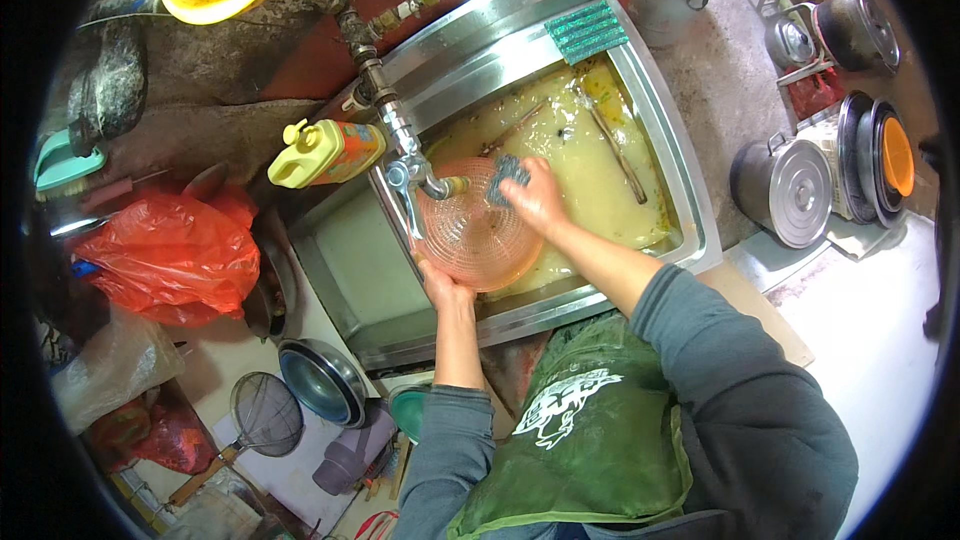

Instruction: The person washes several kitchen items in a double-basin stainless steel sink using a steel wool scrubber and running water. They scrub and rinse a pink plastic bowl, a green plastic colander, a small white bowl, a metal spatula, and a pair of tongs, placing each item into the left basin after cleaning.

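My left hand grips the near-left rim of a round pink plastic colander, which is tilted above murky water in the right basin of a stainless steel sink. Bunched in my right hand is a grey scouring pad, pressed against the colander's far-right side. A faucet reaches over the colander, and its spout hides part of the far-left side. Chopsticks or sticks and food scraps lie in the water.
A yellow detergent jug stands left of the faucet. On the sink's far corner rests a green scouring pad. Lidded metal pots stand at right. A red plastic bag, a wire skimmer and metal bowls lie at left.
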`<state>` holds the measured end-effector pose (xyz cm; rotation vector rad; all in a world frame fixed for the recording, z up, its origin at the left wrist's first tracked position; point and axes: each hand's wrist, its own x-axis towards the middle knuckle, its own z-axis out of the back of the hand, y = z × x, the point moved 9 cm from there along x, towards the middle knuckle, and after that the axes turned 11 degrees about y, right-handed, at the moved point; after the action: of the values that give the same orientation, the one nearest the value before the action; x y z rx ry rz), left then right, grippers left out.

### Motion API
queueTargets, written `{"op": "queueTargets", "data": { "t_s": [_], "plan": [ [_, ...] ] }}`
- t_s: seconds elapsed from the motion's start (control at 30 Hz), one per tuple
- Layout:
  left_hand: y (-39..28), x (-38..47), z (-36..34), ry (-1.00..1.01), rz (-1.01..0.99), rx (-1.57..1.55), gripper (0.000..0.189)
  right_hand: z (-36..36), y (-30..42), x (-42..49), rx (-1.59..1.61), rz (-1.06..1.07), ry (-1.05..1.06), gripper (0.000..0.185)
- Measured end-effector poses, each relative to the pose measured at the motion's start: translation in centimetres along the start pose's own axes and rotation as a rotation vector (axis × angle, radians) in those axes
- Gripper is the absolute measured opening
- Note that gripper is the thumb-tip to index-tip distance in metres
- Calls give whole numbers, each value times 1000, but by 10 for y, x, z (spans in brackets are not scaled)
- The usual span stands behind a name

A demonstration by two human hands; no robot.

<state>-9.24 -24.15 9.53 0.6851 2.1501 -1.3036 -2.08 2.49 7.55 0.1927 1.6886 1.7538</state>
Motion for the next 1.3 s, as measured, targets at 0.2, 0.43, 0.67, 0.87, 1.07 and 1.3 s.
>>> {"op": "queueTargets", "data": {
  "t_s": [0.2, 0.43, 0.67, 0.87, 1.07, 1.3],
  "plan": [
    [6, 3, -5, -61, -1, 408, 54, 7, 54, -4, -127, 82, 6, 50],
    [-9, 23, -4, -62, -153, 261, 54, -17, 52, -15, -420, 322, 271, 38],
    [19, 21, 18, -98, -64, 154, 59, 55, -114, 37, -265, -318, -234, 39],
    [44, 39, 5, -85, 36, -51, 65, -13, -8, -45, -162, 180, 35, 47],
    [35, 32, -21, -54, -2, -119, 63, 21, 27, -33, -260, 40, 29, 47],
    [31, 22, -45, 12, 29, -129, 58, -18, 35, -79, -223, 92, 281, 47]
  ]
}}
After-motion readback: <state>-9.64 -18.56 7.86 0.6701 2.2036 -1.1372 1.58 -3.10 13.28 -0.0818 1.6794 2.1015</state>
